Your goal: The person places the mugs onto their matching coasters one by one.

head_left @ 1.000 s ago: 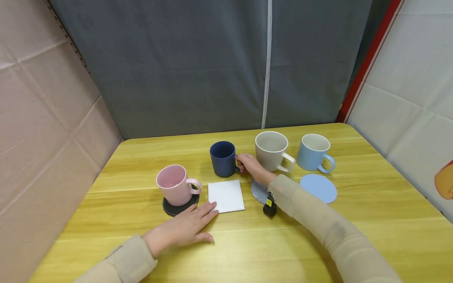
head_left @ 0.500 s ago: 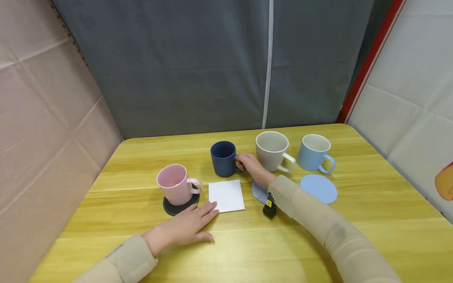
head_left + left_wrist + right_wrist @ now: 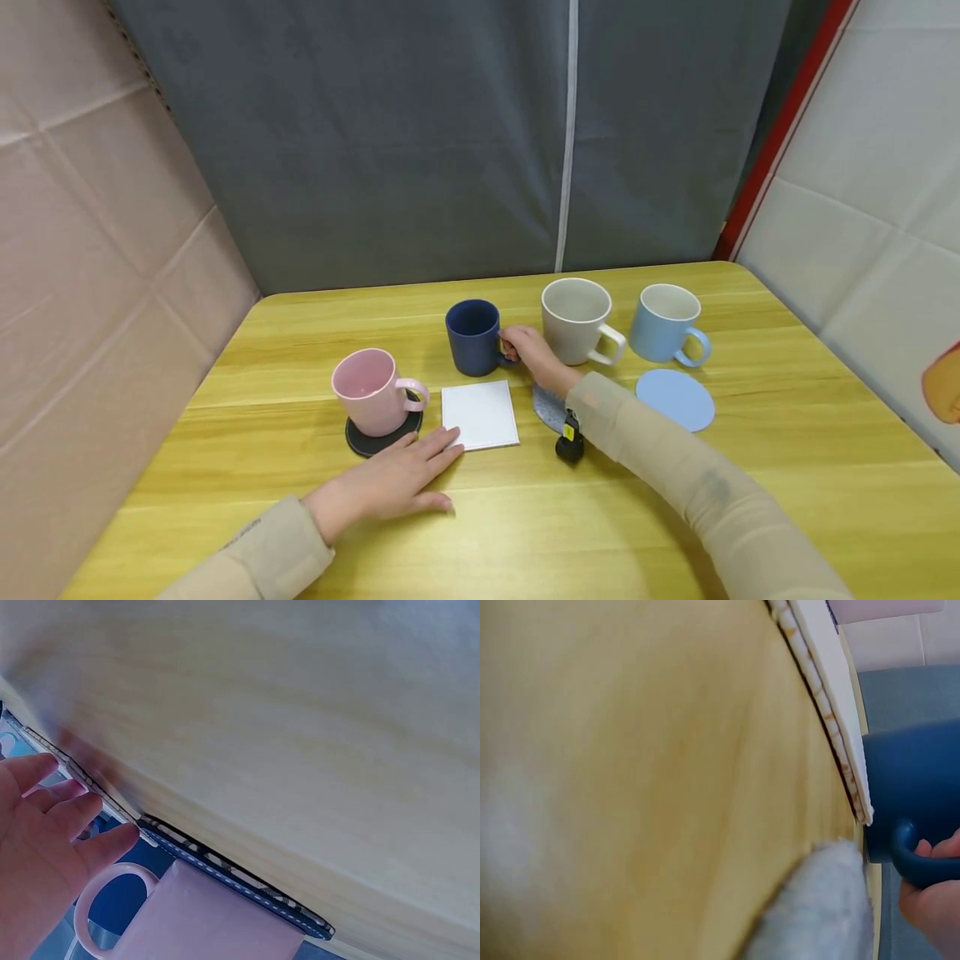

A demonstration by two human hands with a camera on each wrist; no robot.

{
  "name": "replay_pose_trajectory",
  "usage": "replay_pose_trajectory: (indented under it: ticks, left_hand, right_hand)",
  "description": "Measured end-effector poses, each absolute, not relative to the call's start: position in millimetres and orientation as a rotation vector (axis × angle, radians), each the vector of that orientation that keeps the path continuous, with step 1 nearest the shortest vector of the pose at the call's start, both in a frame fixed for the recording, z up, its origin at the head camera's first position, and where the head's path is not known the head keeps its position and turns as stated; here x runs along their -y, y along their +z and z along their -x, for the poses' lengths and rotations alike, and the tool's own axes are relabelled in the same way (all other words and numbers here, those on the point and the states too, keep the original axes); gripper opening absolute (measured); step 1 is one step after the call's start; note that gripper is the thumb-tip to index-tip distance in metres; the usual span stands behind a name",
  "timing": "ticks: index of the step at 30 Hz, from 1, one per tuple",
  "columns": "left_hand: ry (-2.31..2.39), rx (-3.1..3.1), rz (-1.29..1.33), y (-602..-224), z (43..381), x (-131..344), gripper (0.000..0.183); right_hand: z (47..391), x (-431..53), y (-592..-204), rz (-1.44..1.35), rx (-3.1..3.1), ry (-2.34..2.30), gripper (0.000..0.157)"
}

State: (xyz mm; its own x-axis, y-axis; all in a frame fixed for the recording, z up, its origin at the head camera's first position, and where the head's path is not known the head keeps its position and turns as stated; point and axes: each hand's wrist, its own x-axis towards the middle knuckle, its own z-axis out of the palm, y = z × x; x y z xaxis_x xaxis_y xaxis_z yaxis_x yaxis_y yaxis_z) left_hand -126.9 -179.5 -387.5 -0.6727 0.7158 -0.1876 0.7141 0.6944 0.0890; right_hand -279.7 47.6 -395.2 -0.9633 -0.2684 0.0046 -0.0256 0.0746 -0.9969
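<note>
My right hand (image 3: 527,346) grips the handle of a dark blue mug (image 3: 473,340), which stands upright behind a white square coaster (image 3: 480,415). In the right wrist view, fingers (image 3: 934,904) curl round the mug's handle (image 3: 922,868). My left hand (image 3: 397,481) lies flat with fingers spread, its fingertips at the near left corner of the white coaster. Close to it, a pink mug (image 3: 367,392) sits on a round black coaster (image 3: 361,442), with its handle turned right. The pink mug's handle (image 3: 88,911) also shows beside the left hand in the left wrist view.
A grey-white mug (image 3: 573,317) stands right of the blue one, with a light blue mug (image 3: 660,325) beyond it. A grey felt coaster (image 3: 550,407) is partly hidden under the right forearm. A round light blue coaster (image 3: 675,400) lies before the light blue mug.
</note>
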Motion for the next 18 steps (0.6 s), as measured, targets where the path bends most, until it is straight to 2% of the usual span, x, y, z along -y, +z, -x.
replay_pose_trajectory:
  ticks: [11,18]
  left_hand:
    - [0.047,-2.693,-1.175,-386,127,180,0.072]
    - [0.027,-2.687,-1.166,-386,127,180,0.071]
  right_hand:
    - [278,-48,-395,0.298,-2.182,-2.004,0.034]
    - [273,-58,-387,0.29,-2.291,-1.78,0.035]
